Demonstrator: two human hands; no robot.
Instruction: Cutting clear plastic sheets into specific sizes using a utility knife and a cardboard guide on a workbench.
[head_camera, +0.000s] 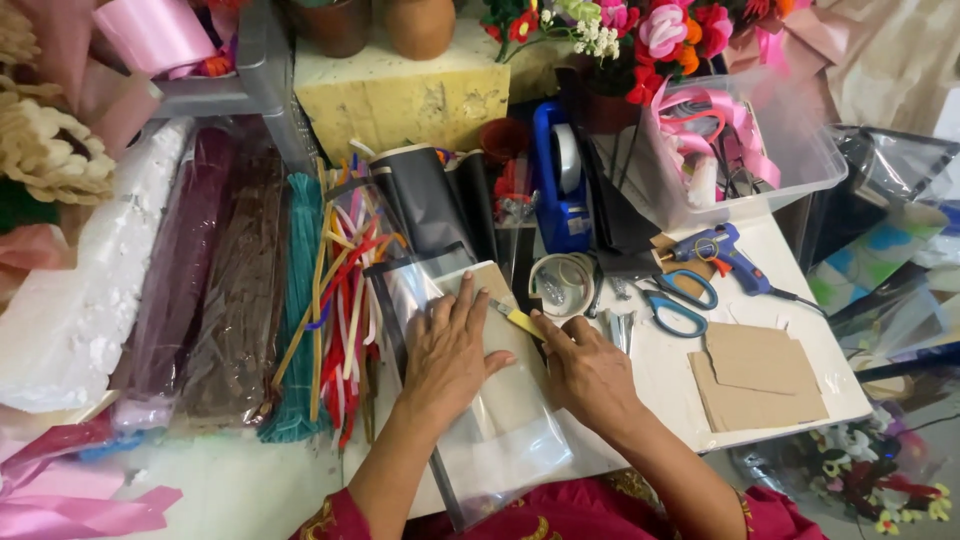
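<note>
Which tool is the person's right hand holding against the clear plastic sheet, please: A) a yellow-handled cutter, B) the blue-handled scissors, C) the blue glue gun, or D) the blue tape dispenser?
A: the right hand holds a yellow-handled cutter on the clear plastic sheet, which the left hand presses flat; the scissors, glue gun and tape dispenser lie untouched further back.

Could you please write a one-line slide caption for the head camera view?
Left hand presses clear plastic sheet flat while right hand holds a yellow craft knife on it.
</note>
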